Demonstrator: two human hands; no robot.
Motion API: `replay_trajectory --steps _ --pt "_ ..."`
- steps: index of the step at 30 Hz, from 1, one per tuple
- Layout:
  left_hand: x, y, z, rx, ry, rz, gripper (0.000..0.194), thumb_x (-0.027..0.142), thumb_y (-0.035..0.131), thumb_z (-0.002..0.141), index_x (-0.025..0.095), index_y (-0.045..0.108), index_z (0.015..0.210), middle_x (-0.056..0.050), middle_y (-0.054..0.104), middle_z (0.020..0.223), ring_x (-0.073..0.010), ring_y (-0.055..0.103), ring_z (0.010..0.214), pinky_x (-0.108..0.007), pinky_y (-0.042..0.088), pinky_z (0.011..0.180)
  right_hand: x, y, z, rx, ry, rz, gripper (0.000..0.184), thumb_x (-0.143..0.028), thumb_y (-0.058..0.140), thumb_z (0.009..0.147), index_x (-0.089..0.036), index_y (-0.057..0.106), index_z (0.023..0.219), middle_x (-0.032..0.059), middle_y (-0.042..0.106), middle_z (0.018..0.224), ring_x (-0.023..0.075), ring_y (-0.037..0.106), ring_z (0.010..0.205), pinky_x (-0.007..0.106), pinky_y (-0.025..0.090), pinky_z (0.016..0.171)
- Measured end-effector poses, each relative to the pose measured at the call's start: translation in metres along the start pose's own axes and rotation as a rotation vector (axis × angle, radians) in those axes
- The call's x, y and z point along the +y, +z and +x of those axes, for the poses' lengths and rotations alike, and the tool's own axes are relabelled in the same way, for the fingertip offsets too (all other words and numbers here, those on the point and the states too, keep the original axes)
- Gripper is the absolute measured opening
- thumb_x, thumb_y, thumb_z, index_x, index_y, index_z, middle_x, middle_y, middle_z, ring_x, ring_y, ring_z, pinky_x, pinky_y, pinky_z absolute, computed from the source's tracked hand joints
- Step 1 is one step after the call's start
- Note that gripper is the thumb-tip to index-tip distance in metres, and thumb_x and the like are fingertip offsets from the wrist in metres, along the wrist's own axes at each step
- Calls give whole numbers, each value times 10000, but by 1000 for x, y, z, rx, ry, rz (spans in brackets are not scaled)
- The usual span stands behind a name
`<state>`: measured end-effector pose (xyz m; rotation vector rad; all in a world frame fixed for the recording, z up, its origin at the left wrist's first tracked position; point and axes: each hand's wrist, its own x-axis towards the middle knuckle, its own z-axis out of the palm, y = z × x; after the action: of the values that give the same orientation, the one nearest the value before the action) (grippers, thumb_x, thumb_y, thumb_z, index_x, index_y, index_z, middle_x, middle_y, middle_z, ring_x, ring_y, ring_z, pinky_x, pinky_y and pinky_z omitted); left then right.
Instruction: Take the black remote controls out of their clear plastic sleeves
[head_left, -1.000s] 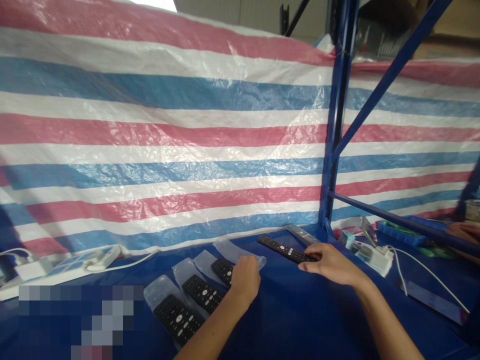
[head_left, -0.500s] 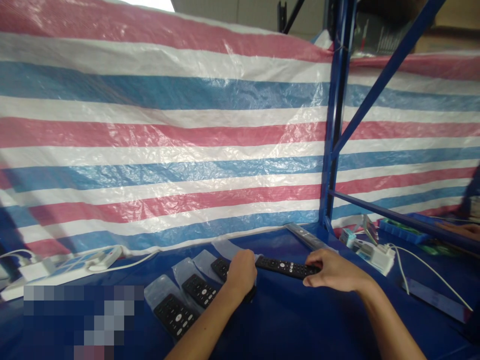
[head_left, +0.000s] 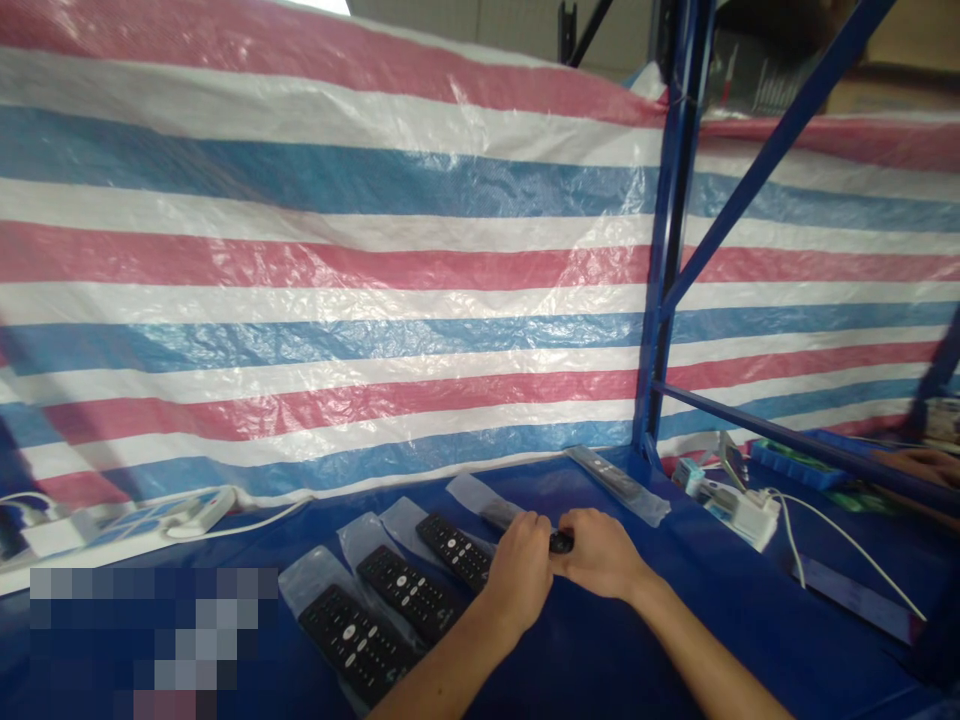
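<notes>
A black remote control (head_left: 561,541) shows its end between my two hands; its far part (head_left: 501,513) looks dark through a clear plastic sleeve (head_left: 472,492). My left hand (head_left: 527,558) is closed around the sleeve, largely covering it. Pinched in my right hand (head_left: 600,553) is the remote's near end, close against the left fingers. To the left, three more black remotes lie face up on clear sleeves: one beside my left wrist (head_left: 454,548), a middle one (head_left: 409,590) and the nearest (head_left: 352,635), partly behind my left forearm.
A remote in a plastic sleeve (head_left: 619,485) lies at the back of the blue table (head_left: 600,660). White power strips (head_left: 135,535) with cables sit at left, and plugs (head_left: 750,515) at right. A blue rack post (head_left: 664,250) rises before striped sheeting. Another person's hand (head_left: 922,470) is far right.
My right hand has moved left with the remote, up to my left hand. Most of the remote is now hidden by the hands and sleeve. The left hand has shifted slightly right.
</notes>
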<state>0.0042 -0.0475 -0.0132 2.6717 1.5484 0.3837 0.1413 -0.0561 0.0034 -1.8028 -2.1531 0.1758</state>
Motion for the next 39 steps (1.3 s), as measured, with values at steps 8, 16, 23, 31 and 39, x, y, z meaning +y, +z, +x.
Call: replay_trajectory --steps 8,16,23,31,39 --pt "-17 -10 3 125 -106 -195 275 41 346 881 164 572 782 -54 621 841 -163 562 817 -267 383 767 25 -7 2 -177 -181 351 244 -389 625 742 -162 707 781 -9 622 671 135 539 631 210 341 550" --pt "2 1 -7 160 1 -284 264 66 363 879 164 594 798 -49 616 823 -168 558 806 -284 405 762 9 10 9 -37 -51 169 186 -240 578 756 -174 614 586 -6 624 618 137 558 627 220 295 547" --pt "20 11 -33 86 18 -196 301 87 337 903 159 609 1011 -80 627 1018 -196 560 993 -325 421 927 24 4 9 -89 -50 143 95 -156 619 658 -193 647 742 -7 650 708 147 583 679 210 359 582" --pt "-25 55 -90 106 198 -155 163 222 570 838 230 604 997 -17 635 984 -176 588 922 -278 448 902 3 6 10 26 -18 144 359 -514 539 798 -187 657 890 70 660 916 226 620 862 295 442 734" --pt "-29 71 -88 212 250 -137 121 160 571 812 237 611 895 4 636 886 -155 580 833 -232 460 758 -22 22 15 24 38 -116 313 -461 552 797 -171 658 845 91 667 976 248 660 863 302 440 694"
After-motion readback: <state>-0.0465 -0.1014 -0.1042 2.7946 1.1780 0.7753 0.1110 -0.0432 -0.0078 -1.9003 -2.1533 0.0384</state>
